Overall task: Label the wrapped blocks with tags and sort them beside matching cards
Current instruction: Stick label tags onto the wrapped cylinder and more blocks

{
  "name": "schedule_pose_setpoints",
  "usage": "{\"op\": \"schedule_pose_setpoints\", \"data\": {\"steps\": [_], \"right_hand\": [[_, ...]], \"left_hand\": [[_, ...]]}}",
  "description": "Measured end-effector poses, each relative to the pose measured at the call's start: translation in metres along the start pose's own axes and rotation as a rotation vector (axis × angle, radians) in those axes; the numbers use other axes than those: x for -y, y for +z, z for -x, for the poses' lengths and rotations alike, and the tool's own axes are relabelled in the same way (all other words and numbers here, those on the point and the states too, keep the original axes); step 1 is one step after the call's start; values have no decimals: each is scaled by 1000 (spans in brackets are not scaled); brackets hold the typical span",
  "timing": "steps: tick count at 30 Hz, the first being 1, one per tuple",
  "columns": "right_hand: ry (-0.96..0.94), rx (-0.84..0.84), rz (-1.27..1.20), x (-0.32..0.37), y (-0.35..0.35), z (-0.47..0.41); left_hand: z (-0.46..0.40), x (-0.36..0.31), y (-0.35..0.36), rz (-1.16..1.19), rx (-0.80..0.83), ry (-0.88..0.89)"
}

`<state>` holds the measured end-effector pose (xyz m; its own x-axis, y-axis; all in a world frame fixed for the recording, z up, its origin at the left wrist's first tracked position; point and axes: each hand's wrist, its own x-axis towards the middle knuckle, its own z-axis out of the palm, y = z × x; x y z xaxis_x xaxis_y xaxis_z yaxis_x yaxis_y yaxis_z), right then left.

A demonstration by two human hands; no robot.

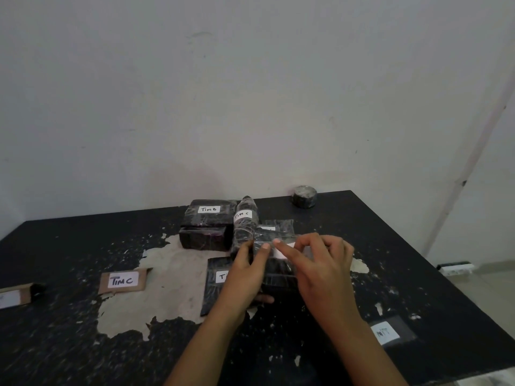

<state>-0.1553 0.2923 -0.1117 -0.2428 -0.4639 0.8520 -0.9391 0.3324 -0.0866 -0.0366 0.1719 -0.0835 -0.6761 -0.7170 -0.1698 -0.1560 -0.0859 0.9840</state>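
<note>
Both hands are closed on one wrapped block (278,274), which is held just above the bench (83,344). The left hand (245,274) has a holding grip on the block's left side, thumb on top and fingers underneath. The right hand (320,263) has a narrow grip, its fingertips (277,241) pinched on a white tag (281,250) that is being pressed onto the block's top face. Whether the tag is fully stuck down cannot be told.

Places are given from this held block. Nearest the camera, to the right, a dark card with a white label (387,333) is seen lying flat, its writing blurred. Just under and left of the block, a flat dark wrapped piece (214,291) carries a label that is partly hidden by the left hand. Well to the left a brown card marked TIM C (123,280) is laid out, and further left at the frame edge another brown card (14,298) is only partly shown.

Beyond the block, touching or nearly touching it, a bottle-shaped parcel tagged TIM C (244,221) lies against a stacked block tagged TIM B (209,211). Another wrapped block with a tag (277,225) is half hidden behind the hands. Far right, by the wall, a roll of tape (304,196) stands.

By judgement, labelling is well advanced: at least three parcels are tagged and a further one is in hand. Sorting appears hardly begun, since the tagged parcels are clustered together and none has been set beside the TIM C card.
</note>
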Motion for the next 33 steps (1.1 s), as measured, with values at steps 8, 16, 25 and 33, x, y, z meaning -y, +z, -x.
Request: {"op": "schedule_pose_setpoints", "data": {"steps": [8, 16, 25, 33], "right_hand": [[182, 36, -102, 2, -4, 7], [553, 101, -301, 0, -10, 4], [863, 198, -738, 3, -19, 2], [1038, 64, -1028, 12, -20, 0]], "left_hand": [[1, 2, 0, 75, -4, 1], [1, 7, 1, 122, -48, 57], [-1, 12, 5, 149, -103, 116], [0, 12, 10, 188, -91, 147]]}}
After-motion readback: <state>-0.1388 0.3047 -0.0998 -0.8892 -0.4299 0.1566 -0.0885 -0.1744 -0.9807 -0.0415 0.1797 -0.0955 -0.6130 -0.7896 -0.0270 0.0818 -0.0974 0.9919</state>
